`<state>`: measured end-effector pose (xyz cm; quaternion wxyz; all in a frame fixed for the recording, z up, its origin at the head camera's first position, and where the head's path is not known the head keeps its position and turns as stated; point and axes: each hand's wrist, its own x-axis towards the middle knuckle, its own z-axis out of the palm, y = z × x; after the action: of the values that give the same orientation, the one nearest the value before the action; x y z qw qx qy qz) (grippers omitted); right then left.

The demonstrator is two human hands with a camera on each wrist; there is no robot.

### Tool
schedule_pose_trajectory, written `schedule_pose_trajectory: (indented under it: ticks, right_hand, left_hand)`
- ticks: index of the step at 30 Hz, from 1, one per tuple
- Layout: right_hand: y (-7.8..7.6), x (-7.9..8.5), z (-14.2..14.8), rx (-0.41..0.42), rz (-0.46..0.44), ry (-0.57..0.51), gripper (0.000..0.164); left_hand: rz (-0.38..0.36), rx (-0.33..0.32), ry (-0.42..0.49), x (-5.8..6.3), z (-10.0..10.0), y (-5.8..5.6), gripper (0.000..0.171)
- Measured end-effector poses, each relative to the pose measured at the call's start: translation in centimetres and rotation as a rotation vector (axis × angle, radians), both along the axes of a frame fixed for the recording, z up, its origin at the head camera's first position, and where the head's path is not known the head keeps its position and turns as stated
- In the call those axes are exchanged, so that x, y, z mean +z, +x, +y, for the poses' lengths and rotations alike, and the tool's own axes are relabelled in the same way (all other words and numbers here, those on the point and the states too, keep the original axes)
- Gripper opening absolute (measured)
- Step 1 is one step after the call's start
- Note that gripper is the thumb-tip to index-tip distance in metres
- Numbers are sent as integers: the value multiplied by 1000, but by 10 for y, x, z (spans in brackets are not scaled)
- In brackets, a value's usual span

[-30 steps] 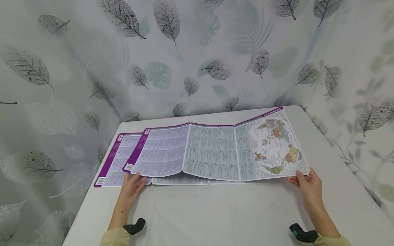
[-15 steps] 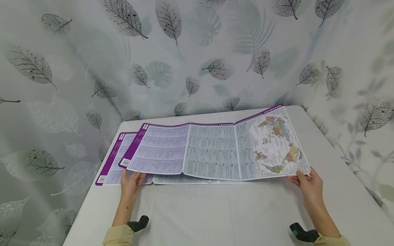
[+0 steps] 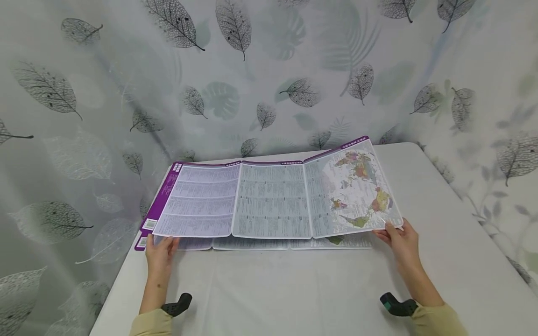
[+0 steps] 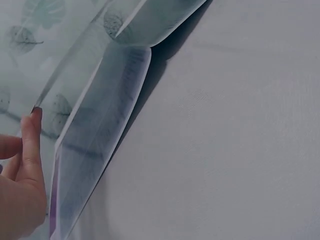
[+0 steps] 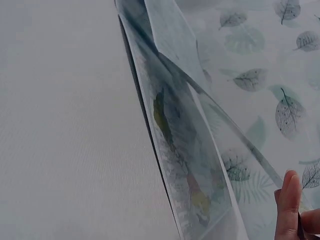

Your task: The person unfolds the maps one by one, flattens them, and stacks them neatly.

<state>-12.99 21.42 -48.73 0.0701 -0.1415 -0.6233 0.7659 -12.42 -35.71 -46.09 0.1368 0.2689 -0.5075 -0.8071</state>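
Note:
A wide three-panel fold-out map sheet (image 3: 273,200) is held tilted above the table, its left and middle panels full of fine text. Its right panel bears a coloured world map. My left hand (image 3: 159,261) pinches it at the lower left, near the purple band with the barcode. At its lower right corner my right hand (image 3: 399,242) grips the edge between thumb and fingers. Under it lies a second similar sheet (image 3: 252,244), mostly covered, its lower strip showing. In the right wrist view, my right fingers (image 5: 289,197) hold the upper sheet's thin edge.
The white-covered table (image 3: 286,284) extends in front of and to the right of the sheets. Behind it hangs a pale leaf-patterned curtain (image 3: 260,60). Black wrist devices (image 3: 178,305) stick out inward from both yellow sleeves.
Both hands have moved left with the upper sheet, which now covers more of the lower sheet's left side. The right hand has also risen slightly in view.

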Motion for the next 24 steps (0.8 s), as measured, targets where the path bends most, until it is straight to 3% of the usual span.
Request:
schedule_pose_trajectory:
  ticks: [3, 6, 11, 16, 24]
  right_hand:
    - [-10, -11, -3, 51, 48, -16, 29]
    - [-14, -8, -14, 68, 81, -14, 34]
    - [-10, 6, -36, 65, 80, -5, 29]
    - [-4, 13, -50, 82, 33, -5, 27]
    - [-1, 9, -58, 119, -75, 74, 34]
  left_hand:
    - [18, 45, 4, 2, -9, 1, 75]
    - [27, 77, 5, 2, -17, 2, 66]
    - [-25, 118, -15, -2, -29, 7, 58]
    - [-66, 147, 11, -9, -39, 12, 62]
    - [-126, 150, 60, -22, -50, 16, 75]
